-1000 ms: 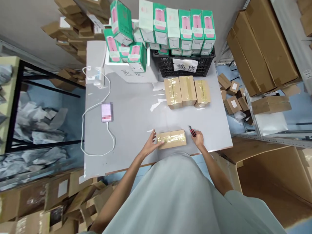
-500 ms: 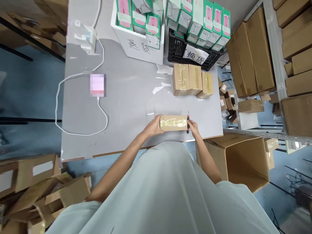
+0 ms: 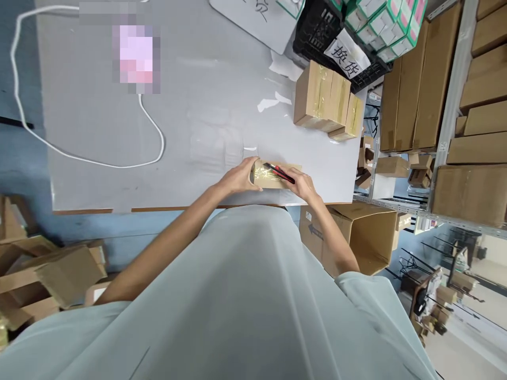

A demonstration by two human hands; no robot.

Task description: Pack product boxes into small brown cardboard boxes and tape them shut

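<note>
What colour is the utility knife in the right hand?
The utility knife is black and red, clearest in the head view.

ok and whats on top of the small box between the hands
Shiny tape lies on the small box, with a red-and-black cutter in the right hand over it. The top beneath that hand is covered and can't be seen.

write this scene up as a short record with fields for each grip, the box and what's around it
left grip: around the left end of the taped box
right grip: holding the red-and-black cutter over the box, tip toward the left grip
box position: near the front edge of the grey table
farther back: three taped cartons beside a black crate
table's left: white cable
</note>
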